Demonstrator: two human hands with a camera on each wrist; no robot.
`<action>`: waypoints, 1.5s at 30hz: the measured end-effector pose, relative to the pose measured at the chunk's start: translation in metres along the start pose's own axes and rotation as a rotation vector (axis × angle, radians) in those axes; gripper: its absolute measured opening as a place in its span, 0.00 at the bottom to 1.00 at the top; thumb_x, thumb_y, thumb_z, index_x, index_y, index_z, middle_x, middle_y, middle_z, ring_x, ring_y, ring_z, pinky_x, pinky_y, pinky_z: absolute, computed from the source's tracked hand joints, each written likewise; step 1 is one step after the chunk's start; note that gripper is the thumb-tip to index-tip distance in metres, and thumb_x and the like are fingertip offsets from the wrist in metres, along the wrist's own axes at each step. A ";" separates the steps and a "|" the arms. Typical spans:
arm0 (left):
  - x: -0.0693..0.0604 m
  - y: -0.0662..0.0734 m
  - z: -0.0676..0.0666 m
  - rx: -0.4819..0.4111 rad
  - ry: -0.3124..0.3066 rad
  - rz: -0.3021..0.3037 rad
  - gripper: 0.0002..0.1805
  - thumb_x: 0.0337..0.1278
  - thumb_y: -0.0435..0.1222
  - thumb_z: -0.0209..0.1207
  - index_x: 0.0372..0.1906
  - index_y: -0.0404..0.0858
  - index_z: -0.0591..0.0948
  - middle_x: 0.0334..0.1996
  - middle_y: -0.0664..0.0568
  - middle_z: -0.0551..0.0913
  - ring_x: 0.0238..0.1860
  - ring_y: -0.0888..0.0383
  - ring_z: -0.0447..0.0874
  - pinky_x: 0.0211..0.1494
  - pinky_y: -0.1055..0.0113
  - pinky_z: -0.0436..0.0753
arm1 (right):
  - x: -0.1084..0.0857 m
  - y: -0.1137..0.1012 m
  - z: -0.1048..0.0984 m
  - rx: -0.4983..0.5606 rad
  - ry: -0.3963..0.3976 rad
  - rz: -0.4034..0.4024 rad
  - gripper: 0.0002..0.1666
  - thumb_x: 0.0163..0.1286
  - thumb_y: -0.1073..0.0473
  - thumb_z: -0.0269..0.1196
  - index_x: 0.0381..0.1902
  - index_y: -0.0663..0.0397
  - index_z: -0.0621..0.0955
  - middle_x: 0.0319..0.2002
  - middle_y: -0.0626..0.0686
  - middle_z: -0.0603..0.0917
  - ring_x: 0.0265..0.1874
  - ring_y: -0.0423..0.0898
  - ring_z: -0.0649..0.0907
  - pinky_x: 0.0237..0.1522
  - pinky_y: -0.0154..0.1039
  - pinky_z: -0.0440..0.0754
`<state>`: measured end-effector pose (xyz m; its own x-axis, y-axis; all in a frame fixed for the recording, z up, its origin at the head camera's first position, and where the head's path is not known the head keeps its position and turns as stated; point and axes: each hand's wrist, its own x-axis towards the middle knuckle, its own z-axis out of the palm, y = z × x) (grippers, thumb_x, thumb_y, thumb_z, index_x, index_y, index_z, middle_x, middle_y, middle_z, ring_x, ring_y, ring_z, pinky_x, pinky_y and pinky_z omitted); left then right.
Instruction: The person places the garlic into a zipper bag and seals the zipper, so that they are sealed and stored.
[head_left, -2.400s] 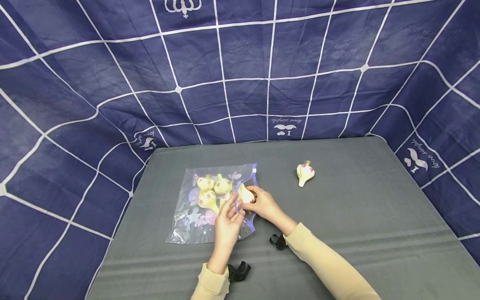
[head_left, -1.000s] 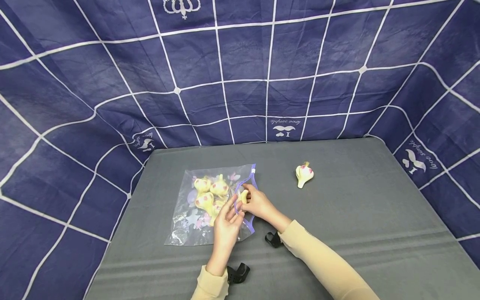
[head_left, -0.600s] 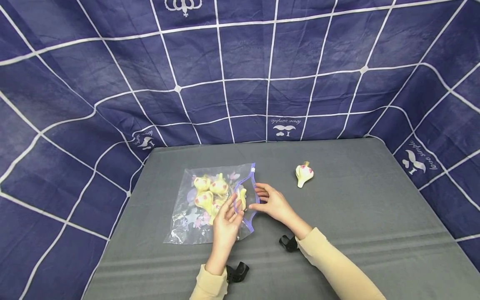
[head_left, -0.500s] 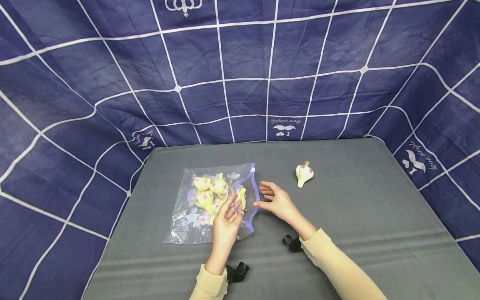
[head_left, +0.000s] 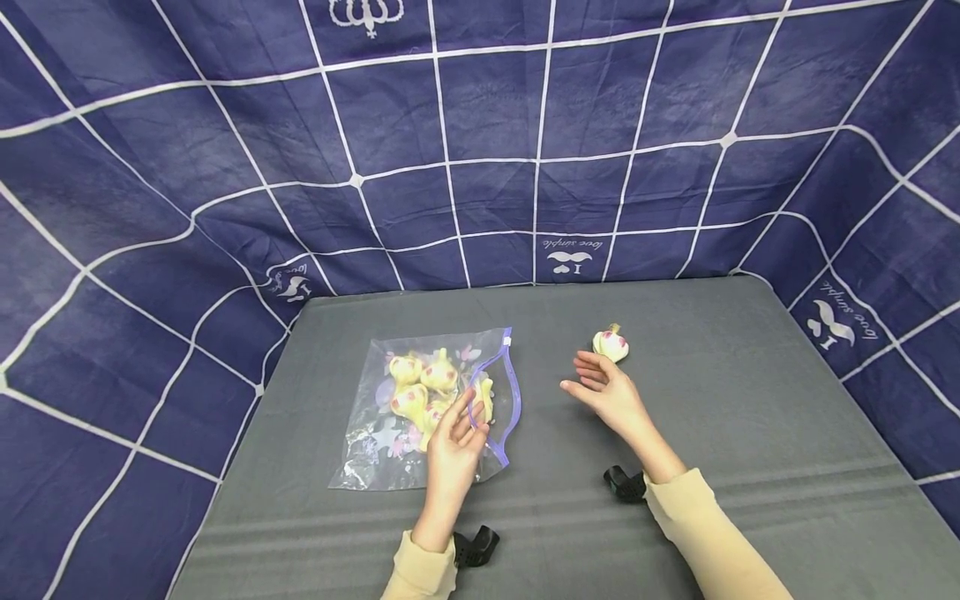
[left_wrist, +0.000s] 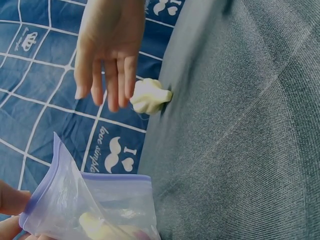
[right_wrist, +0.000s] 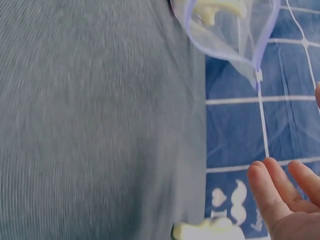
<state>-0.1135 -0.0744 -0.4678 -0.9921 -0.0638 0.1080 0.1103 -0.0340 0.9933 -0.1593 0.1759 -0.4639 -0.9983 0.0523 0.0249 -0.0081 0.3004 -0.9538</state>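
Note:
A clear zip bag (head_left: 375,454) with a purple edge lies on the left half of the table, several garlic bulbs (head_left: 408,402) inside it. My left hand (head_left: 453,450) pinches the bag's upper edge at its mouth, which gapes toward the right; one bulb (head_left: 485,400) lies just inside. In the left wrist view, thumb and fingers hold the purple rim (left_wrist: 37,200). My right hand (head_left: 615,404) is empty, fingers apart and slightly bent, just below and left of a loose garlic bulb (head_left: 611,344), whose lower part it hides in the head view.
The grey table (head_left: 750,400) runs up to a blue cloth (head_left: 585,192) with white lines, which hangs behind it and at both sides. Black wrist devices (head_left: 477,546) show at both wrists.
My right hand has let go of a bulb inside the bag's mouth, drawn out, and moved right toward the loose bulb. The left hand has stayed at the bag's edge.

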 end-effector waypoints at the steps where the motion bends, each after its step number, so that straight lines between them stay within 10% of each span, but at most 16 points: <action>1: 0.000 0.000 0.000 -0.003 0.000 -0.001 0.30 0.54 0.18 0.59 0.65 0.28 0.72 0.65 0.34 0.74 0.61 0.39 0.78 0.60 0.65 0.82 | 0.000 0.000 -0.004 -0.001 0.008 0.003 0.40 0.61 0.59 0.71 0.66 0.68 0.69 0.62 0.68 0.76 0.63 0.62 0.77 0.65 0.42 0.78; 13: 0.001 0.002 0.000 -0.011 0.007 0.013 0.29 0.53 0.18 0.59 0.64 0.27 0.73 0.65 0.34 0.73 0.61 0.38 0.78 0.60 0.65 0.82 | 0.003 -0.002 -0.036 0.015 0.229 0.030 0.30 0.66 0.60 0.67 0.62 0.68 0.74 0.60 0.66 0.78 0.47 0.28 0.80 0.48 0.12 0.76; 20: 0.002 0.003 0.001 -0.022 0.011 -0.001 0.30 0.53 0.18 0.59 0.64 0.28 0.73 0.65 0.35 0.74 0.61 0.39 0.78 0.60 0.66 0.82 | 0.006 0.002 -0.048 -0.033 0.274 0.073 0.31 0.66 0.58 0.67 0.63 0.67 0.73 0.63 0.63 0.77 0.62 0.55 0.78 0.61 0.25 0.78; 26: 0.002 0.004 0.001 -0.014 0.010 0.001 0.30 0.53 0.18 0.58 0.65 0.29 0.73 0.65 0.34 0.74 0.61 0.39 0.78 0.60 0.66 0.82 | 0.008 0.009 -0.053 -0.084 0.269 0.115 0.35 0.66 0.55 0.68 0.65 0.66 0.71 0.65 0.64 0.74 0.68 0.59 0.73 0.71 0.46 0.72; 45: -0.002 0.001 -0.001 0.005 -0.001 0.000 0.31 0.52 0.18 0.59 0.65 0.29 0.73 0.66 0.36 0.73 0.61 0.40 0.79 0.60 0.65 0.82 | 0.034 0.032 -0.058 -0.267 0.179 0.190 0.45 0.66 0.48 0.66 0.70 0.69 0.64 0.69 0.69 0.68 0.70 0.62 0.68 0.72 0.53 0.69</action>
<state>-0.1110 -0.0749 -0.4674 -0.9922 -0.0625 0.1081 0.1101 -0.0293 0.9935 -0.1902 0.2426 -0.4758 -0.9544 0.2900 -0.0708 0.2157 0.5062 -0.8350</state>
